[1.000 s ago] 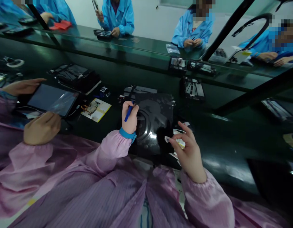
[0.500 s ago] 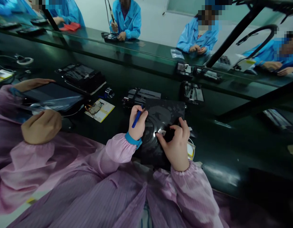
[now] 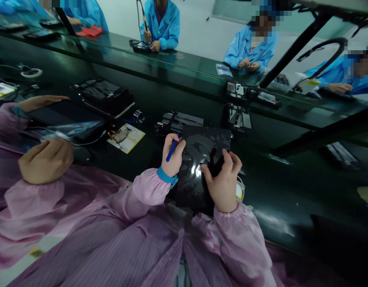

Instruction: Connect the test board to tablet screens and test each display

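A flat black panel (image 3: 196, 187) with a glossy, smudged face tilts up in front of me, bright reflections near its middle. My left hand (image 3: 172, 153) is at its left edge, fingers closed round a slim blue pen-like tool (image 3: 172, 149). Over the panel's right side is my right hand (image 3: 224, 179), thumb and fingers bent and apart. Its thumb tip is by the bright spot and its fingertips are near the right edge; whether they press on the panel, I cannot tell. A small pale patch shows beside the thumb.
Opened tablet-like devices (image 3: 181, 121) lie behind the panel, with another (image 3: 239, 115) to the right. At left, a co-worker's hand (image 3: 46, 159) is by a film-covered tablet (image 3: 70, 117). A yellow-white card (image 3: 127, 137) and stacked devices (image 3: 103, 95) lie between. Dark posts (image 3: 297, 48) cross the bench.
My right hand has shifted slightly, its thumb moving up and right across the panel. My left hand stays put. The co-worker's near hand has moved a little left.
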Demonstrator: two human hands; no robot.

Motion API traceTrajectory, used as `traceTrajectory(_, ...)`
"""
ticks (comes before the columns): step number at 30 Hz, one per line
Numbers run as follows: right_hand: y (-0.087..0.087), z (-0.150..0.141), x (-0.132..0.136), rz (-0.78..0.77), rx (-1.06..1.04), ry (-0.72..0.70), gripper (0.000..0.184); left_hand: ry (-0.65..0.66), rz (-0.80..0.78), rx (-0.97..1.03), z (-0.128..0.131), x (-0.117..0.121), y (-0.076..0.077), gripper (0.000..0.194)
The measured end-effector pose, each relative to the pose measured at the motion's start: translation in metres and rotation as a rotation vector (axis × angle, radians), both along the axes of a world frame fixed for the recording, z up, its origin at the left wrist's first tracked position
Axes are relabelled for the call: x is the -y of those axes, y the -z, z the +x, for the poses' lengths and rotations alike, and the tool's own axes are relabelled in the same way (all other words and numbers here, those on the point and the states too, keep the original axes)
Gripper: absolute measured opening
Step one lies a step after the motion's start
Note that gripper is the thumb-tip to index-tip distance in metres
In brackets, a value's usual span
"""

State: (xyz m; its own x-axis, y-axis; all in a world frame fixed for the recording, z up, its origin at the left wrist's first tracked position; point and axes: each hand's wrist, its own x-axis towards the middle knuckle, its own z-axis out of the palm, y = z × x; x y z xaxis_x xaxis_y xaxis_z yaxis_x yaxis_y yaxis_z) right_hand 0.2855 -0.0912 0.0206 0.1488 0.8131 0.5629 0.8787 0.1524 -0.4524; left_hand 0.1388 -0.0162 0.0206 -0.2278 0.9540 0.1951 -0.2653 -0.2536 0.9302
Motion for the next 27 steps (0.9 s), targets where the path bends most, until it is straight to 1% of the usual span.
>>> traceTrajectory(3, 0.001, -0.002, 0.001, -0.032, 0.041, -0.05, 0.082, -0.021, -0.019, 0.0, -0.002, 0.0, -0.001, 0.019)
traceTrajectory(5, 0.003, -0.002, 0.002, -0.047, 0.031, -0.078, 0.09, -0.036, -0.029, -0.003, -0.003, -0.001, 0.0, 0.019)
traceTrajectory(6, 0.003, -0.002, 0.002, -0.052, 0.019, -0.075, 0.09, -0.041, -0.029, -0.002, -0.003, -0.001, 0.001, 0.018)
traceTrajectory(9, 0.005, -0.003, 0.001, -0.085, -0.004, -0.041, 0.083, -0.037, -0.025, 0.007, -0.004, -0.002, 0.006, 0.018)
traceTrajectory(11, 0.005, -0.003, 0.001, -0.126, -0.026, -0.05, 0.088, -0.035, -0.024, 0.011, -0.005, -0.002, 0.008, 0.018)
traceTrajectory(13, 0.004, -0.001, 0.002, -0.174, -0.134, -0.076, 0.102, -0.041, -0.035, 0.024, -0.008, -0.003, 0.009, 0.018)
traceTrajectory(14, 0.004, 0.001, 0.003, -0.203, -0.242, -0.079, 0.109, -0.046, -0.042, 0.035, -0.01, -0.003, 0.009, 0.018)
traceTrajectory(15, 0.004, 0.004, 0.005, -0.244, -0.384, -0.08, 0.112, -0.055, -0.046, 0.045, -0.013, -0.003, 0.008, 0.018)
traceTrajectory(16, 0.004, 0.007, 0.007, -0.304, -0.55, -0.087, 0.109, -0.073, -0.046, 0.054, -0.016, -0.004, 0.007, 0.018)
traceTrajectory(18, 0.004, 0.012, 0.011, -0.485, -0.88, -0.145, 0.092, -0.13, -0.031, 0.078, -0.021, -0.004, 0.006, 0.018)
traceTrajectory(19, 0.005, 0.014, 0.012, -0.587, -1.01, -0.19, 0.081, -0.159, -0.019, 0.093, -0.024, -0.004, 0.006, 0.018)
traceTrajectory(21, 0.005, 0.017, 0.015, -0.731, -1.166, -0.263, 0.06, -0.191, 0.006, 0.112, -0.029, -0.003, 0.007, 0.019)
traceTrajectory(22, 0.004, 0.017, 0.016, -0.755, -1.194, -0.276, 0.055, -0.188, 0.019, 0.112, -0.031, -0.003, 0.008, 0.019)
traceTrajectory(24, 0.0, 0.016, 0.018, -0.717, -1.155, -0.275, 0.049, -0.151, 0.032, 0.089, -0.037, -0.003, 0.009, 0.021)
traceTrajectory(25, -0.004, 0.016, 0.02, -0.665, -1.076, -0.268, 0.045, -0.116, 0.028, 0.081, -0.041, -0.003, 0.009, 0.023)
traceTrajectory(27, -0.015, 0.015, 0.025, -0.525, -0.808, -0.245, 0.035, -0.014, -0.003, 0.109, -0.052, -0.002, 0.006, 0.027)
